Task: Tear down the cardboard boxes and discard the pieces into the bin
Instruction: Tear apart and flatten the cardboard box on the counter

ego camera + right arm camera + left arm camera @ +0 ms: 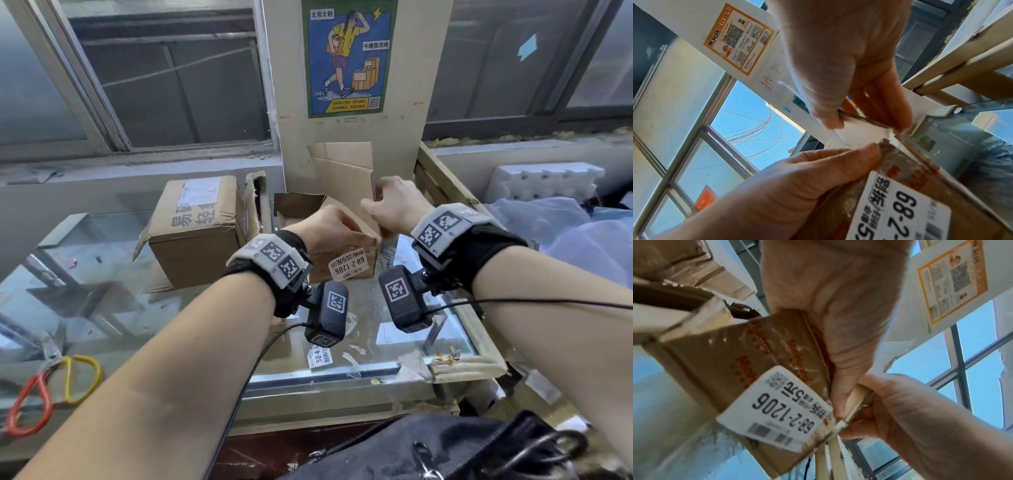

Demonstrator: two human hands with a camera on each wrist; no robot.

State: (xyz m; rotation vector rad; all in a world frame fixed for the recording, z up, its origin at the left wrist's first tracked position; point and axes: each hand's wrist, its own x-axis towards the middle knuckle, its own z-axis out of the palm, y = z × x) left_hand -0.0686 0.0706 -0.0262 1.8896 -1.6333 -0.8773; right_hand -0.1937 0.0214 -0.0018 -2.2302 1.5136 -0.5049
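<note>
A small brown cardboard box point(346, 270) with a white label point(347, 266) reading 68-2-1206 stands on the glass table. Its tall flap point(342, 168) stands up against the pillar. My left hand point(329, 229) grips the box's near right corner, thumb on the labelled face point(840, 353). My right hand point(394, 205) pinches the side panel's edge point(861, 120) at the same corner, which is split open between the two hands. A larger taped cardboard box point(195, 229) sits to the left. No bin shows in any view.
Scissors point(51, 390) with red and yellow handles lie at the table's front left. A loose label point(320, 356) and paper scraps lie on the glass point(137, 308). White foam point(544, 181) and plastic wrap sit to the right. A black bag point(445, 452) is below.
</note>
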